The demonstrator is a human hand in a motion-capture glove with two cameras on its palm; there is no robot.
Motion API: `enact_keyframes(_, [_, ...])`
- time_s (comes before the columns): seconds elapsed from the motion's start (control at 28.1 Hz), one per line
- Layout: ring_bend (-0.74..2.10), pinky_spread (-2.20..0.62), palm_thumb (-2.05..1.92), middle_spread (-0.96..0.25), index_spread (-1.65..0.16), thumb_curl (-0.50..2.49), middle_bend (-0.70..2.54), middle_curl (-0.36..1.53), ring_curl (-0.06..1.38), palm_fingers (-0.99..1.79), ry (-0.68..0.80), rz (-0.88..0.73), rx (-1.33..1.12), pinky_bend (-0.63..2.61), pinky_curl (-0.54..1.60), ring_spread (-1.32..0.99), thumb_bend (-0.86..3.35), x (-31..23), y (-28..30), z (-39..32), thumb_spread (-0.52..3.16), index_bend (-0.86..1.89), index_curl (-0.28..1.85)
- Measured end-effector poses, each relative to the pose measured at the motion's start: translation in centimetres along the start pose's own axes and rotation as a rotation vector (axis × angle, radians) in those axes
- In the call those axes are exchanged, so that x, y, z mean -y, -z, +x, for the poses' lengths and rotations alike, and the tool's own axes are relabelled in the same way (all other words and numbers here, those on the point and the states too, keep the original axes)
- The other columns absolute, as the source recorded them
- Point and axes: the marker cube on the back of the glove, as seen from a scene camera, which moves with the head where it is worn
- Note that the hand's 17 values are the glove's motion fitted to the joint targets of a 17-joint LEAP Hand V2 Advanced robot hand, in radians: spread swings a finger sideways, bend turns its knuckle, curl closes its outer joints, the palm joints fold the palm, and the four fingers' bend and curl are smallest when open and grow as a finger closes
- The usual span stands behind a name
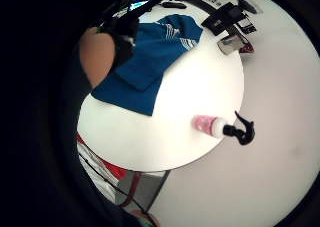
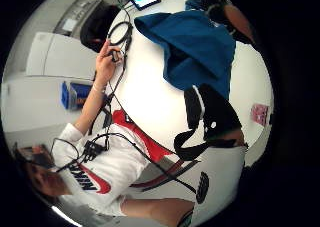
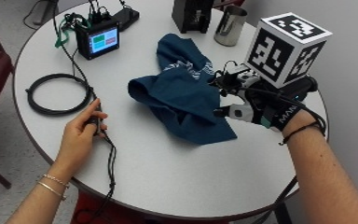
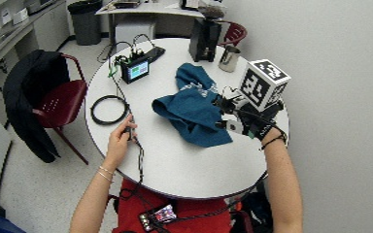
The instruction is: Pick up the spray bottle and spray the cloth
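My gloved hand [image 3: 259, 109], finger state unclear, hovers beside the cloth [image 3: 182, 98]; the bottle [image 1: 212, 125] beyond looks light, smooth, best gripped at its neck

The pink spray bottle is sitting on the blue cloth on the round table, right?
Not quite. The spray bottle is on the bare top of the round table, near its edge and apart from the blue cloth. The right little finger side palm view shows the gap between them.
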Motion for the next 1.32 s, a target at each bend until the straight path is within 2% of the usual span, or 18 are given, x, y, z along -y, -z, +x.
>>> enact_keyframes(0.21, [0.36,0.13,0.58,-0.05,-0.27,0.15,0.36,0.18,0.19,0.72,-0.007,-0.014,0.040,0.35,0.17,-0.01,0.38,0.1,-2.2,-0.2,0.71,0.14,0.15])
enact_keyframes(0.46, [0.36,0.16,0.61,-0.06,-0.34,0.19,0.35,0.23,0.24,0.63,-0.023,-0.017,0.071,0.39,0.23,-0.02,0.36,0.6,-5.0,-0.1,0.95,0.10,0.17])
enact_keyframes(1.03, [0.30,0.19,0.64,-0.06,-0.40,0.25,0.35,0.30,0.25,0.47,-0.069,0.021,0.117,0.48,0.30,0.01,0.26,-1.0,-5.7,1.7,1.14,0.11,0.16])
enact_keyframes(1.32, [0.29,0.20,0.66,-0.06,-0.39,0.28,0.34,0.32,0.26,0.48,-0.110,0.145,0.206,0.46,0.31,0.01,0.22,-3.1,-5.9,3.3,1.18,0.13,0.19])
